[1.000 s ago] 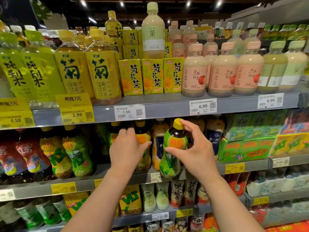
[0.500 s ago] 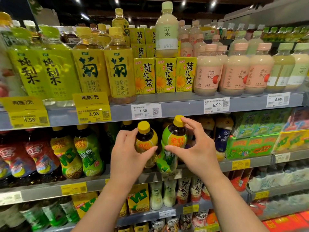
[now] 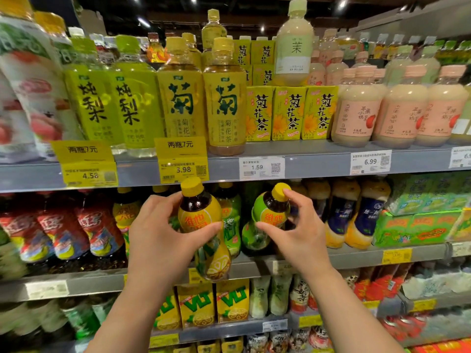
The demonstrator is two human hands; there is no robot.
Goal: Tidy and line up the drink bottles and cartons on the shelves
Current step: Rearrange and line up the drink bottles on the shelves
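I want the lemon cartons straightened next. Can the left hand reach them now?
Probably not yet: the left hand holds the yellow bottle, which hangs in front of the lemon cartons.

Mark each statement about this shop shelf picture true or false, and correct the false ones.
1. The left hand holds a yellow-label bottle. True.
2. The right hand holds a carton. False: it grips a green-label bottle near the cap.
3. Both held bottles have yellow caps. True.
4. The yellow-label bottle stands on the top shelf. False: it is lifted in front of the middle shelf, its base hanging below the shelf edge.
5. A pale bottle stands on top of the yellow cartons. True.
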